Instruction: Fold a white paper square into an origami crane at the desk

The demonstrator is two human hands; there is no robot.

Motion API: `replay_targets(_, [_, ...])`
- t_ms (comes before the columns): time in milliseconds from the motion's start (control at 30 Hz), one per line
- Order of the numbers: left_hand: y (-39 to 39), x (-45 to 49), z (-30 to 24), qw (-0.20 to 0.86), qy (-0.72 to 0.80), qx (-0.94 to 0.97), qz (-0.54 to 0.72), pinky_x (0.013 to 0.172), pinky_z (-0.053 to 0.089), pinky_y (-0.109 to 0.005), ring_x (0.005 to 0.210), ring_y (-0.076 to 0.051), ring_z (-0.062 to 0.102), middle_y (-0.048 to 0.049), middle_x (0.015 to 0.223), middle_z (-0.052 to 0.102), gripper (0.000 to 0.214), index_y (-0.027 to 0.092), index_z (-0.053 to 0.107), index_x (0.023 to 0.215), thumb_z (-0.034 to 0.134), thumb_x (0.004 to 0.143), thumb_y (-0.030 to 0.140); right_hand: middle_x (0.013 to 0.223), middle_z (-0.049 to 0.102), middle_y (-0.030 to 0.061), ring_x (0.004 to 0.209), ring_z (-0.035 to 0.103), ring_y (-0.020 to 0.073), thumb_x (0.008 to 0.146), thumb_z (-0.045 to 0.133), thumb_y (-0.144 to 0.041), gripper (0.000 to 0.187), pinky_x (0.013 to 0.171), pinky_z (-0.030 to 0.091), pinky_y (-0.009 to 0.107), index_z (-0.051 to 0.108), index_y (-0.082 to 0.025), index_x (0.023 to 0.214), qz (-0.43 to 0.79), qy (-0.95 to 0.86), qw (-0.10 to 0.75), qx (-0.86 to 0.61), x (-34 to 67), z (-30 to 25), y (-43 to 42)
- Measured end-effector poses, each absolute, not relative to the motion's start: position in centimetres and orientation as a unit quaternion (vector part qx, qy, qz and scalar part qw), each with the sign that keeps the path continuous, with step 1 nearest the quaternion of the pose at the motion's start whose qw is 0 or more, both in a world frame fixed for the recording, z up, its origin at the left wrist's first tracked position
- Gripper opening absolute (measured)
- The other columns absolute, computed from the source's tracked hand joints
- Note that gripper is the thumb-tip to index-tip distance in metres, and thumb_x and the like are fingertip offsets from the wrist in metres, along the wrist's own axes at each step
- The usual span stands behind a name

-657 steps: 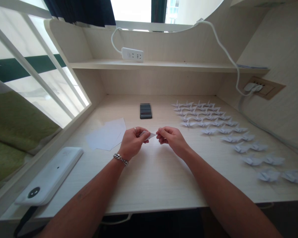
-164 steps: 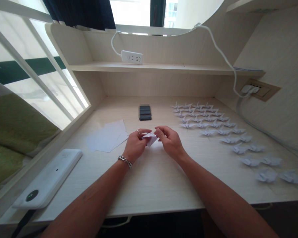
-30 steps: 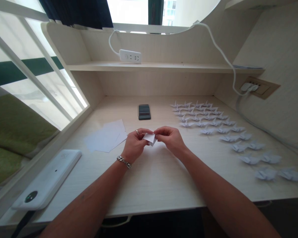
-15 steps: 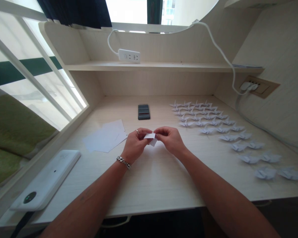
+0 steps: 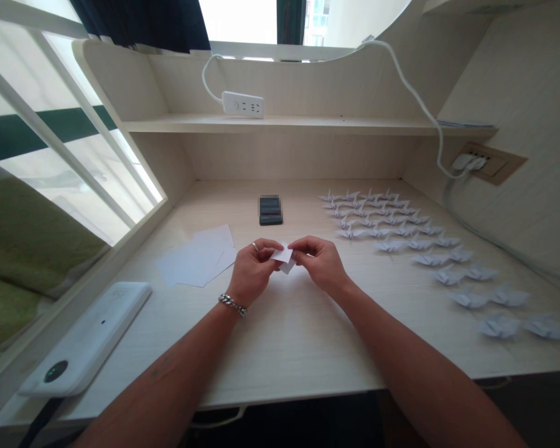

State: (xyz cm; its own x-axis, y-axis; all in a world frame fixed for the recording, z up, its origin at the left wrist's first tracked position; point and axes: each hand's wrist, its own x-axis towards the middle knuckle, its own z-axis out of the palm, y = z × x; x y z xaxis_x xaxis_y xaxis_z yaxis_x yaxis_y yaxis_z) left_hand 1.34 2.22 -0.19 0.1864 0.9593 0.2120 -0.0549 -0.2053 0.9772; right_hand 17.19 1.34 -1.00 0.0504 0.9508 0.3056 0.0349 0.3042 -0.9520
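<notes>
A small folded piece of white paper (image 5: 284, 256) is held between my two hands, a little above the desk. My left hand (image 5: 252, 269), with a ring and a chain bracelet, pinches its left side between thumb and fingers. My right hand (image 5: 322, 261) pinches its right edge with the fingertips. One flap of the paper faces up and another part hangs below it. To the left of my hands lie several loose white paper sheets (image 5: 200, 258), overlapping. Rows of white paper cranes (image 5: 392, 230) stand on the right side of the desk.
A dark, partly blurred rectangular object (image 5: 270, 211) lies beyond my hands. At the left edge is a long white device (image 5: 91, 336) with a dark strap. A power strip (image 5: 242, 105) sits on the shelf (image 5: 298, 126), and a white cable (image 5: 415, 93) runs to the wall socket (image 5: 494, 163).
The folded paper has turned slightly and opened a bit, with more of its far side showing. My left hand has shifted slightly to the left; the right hand has barely moved.
</notes>
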Motion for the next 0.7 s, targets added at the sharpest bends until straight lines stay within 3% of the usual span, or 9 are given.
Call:
replay_targets(200, [2.13, 1.27, 0.05, 0.498, 0.404, 0.580, 0.503, 0.065, 0.052, -0.028, 0.067, -0.017, 0.065, -0.0065, 0.075, 0.073, 0.023, 0.012, 0.071, 0.077, 0.079, 0.062, 0.027, 0.074, 0.070, 0.0033, 0.064, 0.060, 0.0141, 0.069, 0.072, -0.027, 0.016, 0.061, 0.050, 0.028, 0.072, -0.017, 0.081, 0.416, -0.577, 0.559, -0.427, 17.19, -1.13, 1.37])
replay_targets(467, [2.04, 1.39, 0.33, 0.511, 0.424, 0.573, 0.482, 0.059, 0.050, -0.026, 0.060, -0.014, 0.061, -0.0042, 0.066, 0.069, 0.031, 0.012, 0.071, 0.072, 0.076, 0.067, 0.042, 0.073, 0.068, 0.0039, 0.064, 0.061, 0.0152, 0.069, 0.073, -0.039, 0.027, 0.058, 0.051, 0.028, 0.070, -0.015, 0.080, 0.430, -0.563, 0.548, -0.445, 17.17, -1.30, 1.48])
replay_targets(700, [2.23, 1.43, 0.12, 0.547, 0.398, 0.562, 0.476, 0.061, 0.049, -0.024, 0.064, -0.013, 0.061, -0.0050, 0.073, 0.070, 0.032, 0.011, 0.071, 0.082, 0.079, 0.064, 0.036, 0.068, 0.065, 0.0011, 0.061, 0.059, 0.0128, 0.072, 0.068, -0.040, 0.025, 0.054, 0.050, 0.025, 0.065, -0.016, 0.077, 0.449, -0.560, 0.520, -0.463, 17.08, -1.18, 1.36])
